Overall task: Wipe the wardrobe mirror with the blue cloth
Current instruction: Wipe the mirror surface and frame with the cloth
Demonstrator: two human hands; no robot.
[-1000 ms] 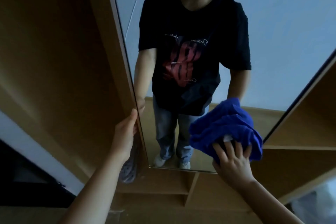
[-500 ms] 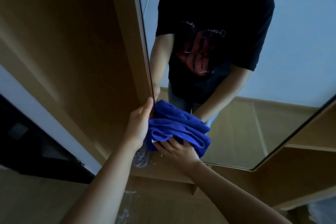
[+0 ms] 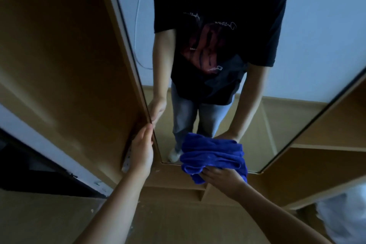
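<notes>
At the mirror's [image 3: 297, 55] bottom edge, my right hand [image 3: 223, 181] presses the blue cloth [image 3: 213, 154] flat against the glass, fingers spread over the bunched fabric and closed on it. Cloth sits low centre, overlapping the bottom frame line. My left hand [image 3: 141, 152] grips the door edge [image 3: 136, 77] at the mirror's left side, fingers wrapped around it, steadying the panel.

Handling read: cloth looks soft, plush, light, probably microfibre. It bunches easily, so palm pressure through the wad beats a fingertip pinch. Loose folds hang off the lower left; those could drag or slip out. Glass is stiff, smooth, likely low friction against the cloth, and fragile under point loads, so push broad and even. Door probably swings if pushed, hence the left-hand brace. Best hold: palm centred on the wad, fingers over the top fold.
</notes>
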